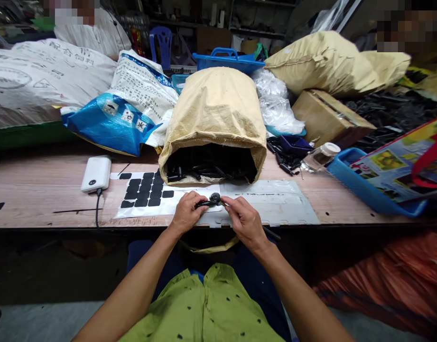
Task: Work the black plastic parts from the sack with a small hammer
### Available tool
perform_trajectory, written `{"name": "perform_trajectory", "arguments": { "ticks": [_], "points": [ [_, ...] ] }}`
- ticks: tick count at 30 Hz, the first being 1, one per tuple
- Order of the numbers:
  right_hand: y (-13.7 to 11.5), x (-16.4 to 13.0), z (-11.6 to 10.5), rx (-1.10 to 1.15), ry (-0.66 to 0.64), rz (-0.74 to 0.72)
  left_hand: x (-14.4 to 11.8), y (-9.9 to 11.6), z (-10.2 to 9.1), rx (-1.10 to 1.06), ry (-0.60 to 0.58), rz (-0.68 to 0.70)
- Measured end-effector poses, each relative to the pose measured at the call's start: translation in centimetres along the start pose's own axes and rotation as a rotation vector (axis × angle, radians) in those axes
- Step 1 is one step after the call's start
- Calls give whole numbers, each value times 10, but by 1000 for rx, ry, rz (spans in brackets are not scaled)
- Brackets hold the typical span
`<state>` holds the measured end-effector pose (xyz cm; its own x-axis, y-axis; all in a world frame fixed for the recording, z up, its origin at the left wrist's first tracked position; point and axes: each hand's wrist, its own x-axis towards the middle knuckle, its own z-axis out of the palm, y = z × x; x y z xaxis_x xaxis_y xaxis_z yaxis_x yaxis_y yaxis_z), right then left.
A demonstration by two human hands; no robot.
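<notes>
Near the table's front edge, my left hand (pixel 189 209) is closed on a black plastic part (pixel 214 198) with a round, disc-like head and a slim handle. My right hand (pixel 247 222) pinches a thin, light-coloured piece (pixel 224 204) whose end meets the black part; its kind is too small to make out. Both hands are over a grey board (pixel 275 202). Left of them lies a white sheet (pixel 175 204) bearing rows of black rounded-square stickers (pixel 143 190). Behind the hands, a tan woven sack (pixel 214 104) lies with its mouth towards me, holding many black parts (pixel 207 168).
A white power bank (pixel 96 174) with a cable sits at left, before a blue-and-white sack (pixel 122 104). To the right are loose black parts (pixel 284 156), a clear jar (pixel 320 156) and a blue tray (pixel 375 190). People are partly visible at the back.
</notes>
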<state>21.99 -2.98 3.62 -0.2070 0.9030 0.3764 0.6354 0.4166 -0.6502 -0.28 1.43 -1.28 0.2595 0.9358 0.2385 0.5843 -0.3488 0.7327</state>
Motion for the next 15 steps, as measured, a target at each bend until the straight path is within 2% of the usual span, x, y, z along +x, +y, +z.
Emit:
{"name": "perform_trajectory", "arguments": {
  "ticks": [5, 9, 11, 15],
  "points": [
    [-11, -2, 8, -33, 63, -33, 0, 3, -1, -9, 2, 13],
    [-7, -4, 14, -173, -34, -34, 0, 3, -1, 11, 6, -3],
    [-5, -5, 13, -195, -43, -12, 0, 2, 0, 13, 3, -2],
    [-4, -8, 6, -160, 76, 14, 0, -1, 2, 8, -1, 2]
  ]
}}
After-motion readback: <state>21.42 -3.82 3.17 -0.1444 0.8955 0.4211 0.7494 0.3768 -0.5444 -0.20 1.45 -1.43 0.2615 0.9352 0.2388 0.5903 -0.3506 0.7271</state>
